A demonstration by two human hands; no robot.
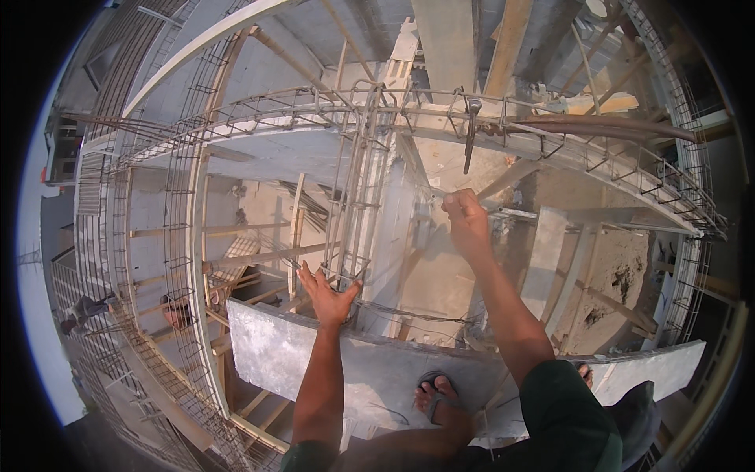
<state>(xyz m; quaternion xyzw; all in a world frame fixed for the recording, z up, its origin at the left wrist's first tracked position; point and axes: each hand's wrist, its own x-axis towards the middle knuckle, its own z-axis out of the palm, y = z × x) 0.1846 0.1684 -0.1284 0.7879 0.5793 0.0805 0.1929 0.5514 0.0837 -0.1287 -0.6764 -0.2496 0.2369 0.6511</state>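
Note:
My left hand [326, 300], fingers spread, is at the near end of a rebar cage [363, 181] that runs away from me along a beam. Its fingertips are close to the bars; whether they touch cannot be told. To the right, my right hand [465, 219] is raised with the fingers curled closed. What it holds, if anything, is too small to make out. Beyond it, a dark, slim metal tool [470, 135] hangs from the crosswise rebar cage [291, 104]. Thin loose wires or rods [417, 315] lie between my forearms.
My sandalled foot [436, 396] stands on a grey board [267, 342]. Deep openings with timber props [271, 256] drop away on both sides. More rebar cages [185, 236] line the left, where a person [85, 309] shows at the edge. A reddish-brown hose or pipe [613, 126] crosses at right.

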